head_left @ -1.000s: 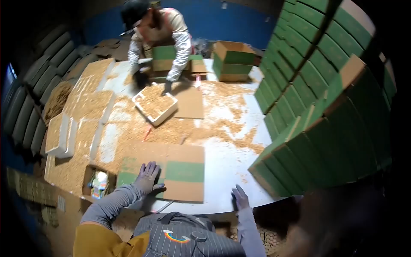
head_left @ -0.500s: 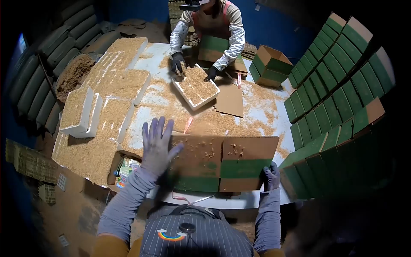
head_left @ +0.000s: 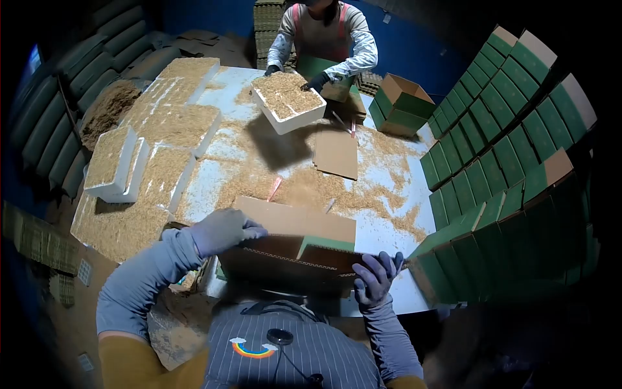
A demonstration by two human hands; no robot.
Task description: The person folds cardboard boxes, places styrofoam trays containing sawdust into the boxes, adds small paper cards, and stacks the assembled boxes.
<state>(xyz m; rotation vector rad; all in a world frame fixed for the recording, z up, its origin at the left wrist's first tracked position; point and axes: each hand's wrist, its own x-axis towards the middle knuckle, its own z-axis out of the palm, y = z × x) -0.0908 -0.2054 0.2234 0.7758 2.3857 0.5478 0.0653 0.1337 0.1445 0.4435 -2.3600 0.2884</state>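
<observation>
In front of me a green and brown cardboard box (head_left: 285, 269) stands partly opened out, its flaps up and its dark inside showing. My left hand (head_left: 223, 232), in a pale purple glove, has its fingers bent over the box's upper left edge. At the box's right end, my right hand (head_left: 377, 279) lies against the corner, with its gloved fingers stretched and apart. Beyond the box, a person with dark gloves holds a white foam tray (head_left: 298, 122) heaped with sawdust-like shavings above the table.
Shavings cover much of the white table (head_left: 223, 155). More filled trays (head_left: 110, 165) stand on the left. A flat cardboard piece (head_left: 337, 154) lies near the middle, and an open green box (head_left: 403, 107) stands behind it. Stacked green boxes (head_left: 512, 123) line the right side.
The flat cardboard has opened into a box shape and tilted. My left hand went from spread fingers to gripping its edge; my right hand's fingers spread. The other person lifted the tray off the table.
</observation>
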